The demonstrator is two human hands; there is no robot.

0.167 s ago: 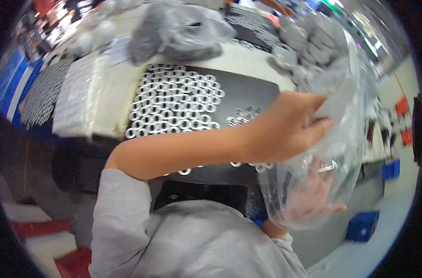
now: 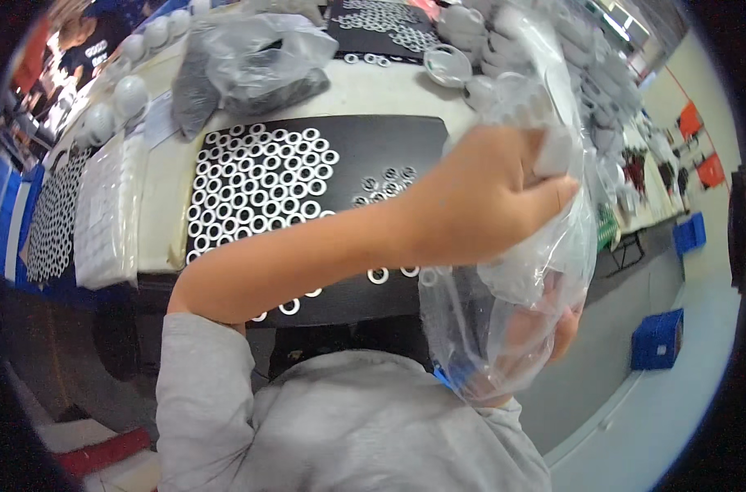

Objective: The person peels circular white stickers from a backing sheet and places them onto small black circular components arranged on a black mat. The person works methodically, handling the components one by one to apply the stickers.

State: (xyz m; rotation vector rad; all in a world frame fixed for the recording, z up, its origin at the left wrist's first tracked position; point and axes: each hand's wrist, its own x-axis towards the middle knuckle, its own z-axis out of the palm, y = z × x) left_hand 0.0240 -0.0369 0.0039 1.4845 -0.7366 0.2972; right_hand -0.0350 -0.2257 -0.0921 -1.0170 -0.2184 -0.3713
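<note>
My left hand (image 2: 496, 197) reaches across to the right, its fingers closed on the upper part of a clear plastic bag (image 2: 471, 344). The bag hangs down at the mat's right side, with whitish, blurred contents or folds in its middle. Lower down, my right hand (image 2: 541, 328) shows partly through the plastic, its fingers bent around the bag's side. Left of the bag, many white rings with dark centres (image 2: 262, 176) cover a black mat (image 2: 389, 135). Beside them is a small cluster of dark-centred ring pieces (image 2: 385, 184), partly behind my left forearm.
A grey-filled plastic bag (image 2: 266, 66) sits beyond the mat. White packaged trays (image 2: 106, 213) and another ring-covered sheet (image 2: 53, 213) stand at the left. A second black mat with rings (image 2: 381, 29) lies farther off. Rounded grey-white parts (image 2: 463, 29) pile up at back right. A blue bin (image 2: 658, 340) stands right.
The view has swung, so the mat appears farther left. My left hand still grips the bag. My right hand's spread fingers have bent in against the plastic.
</note>
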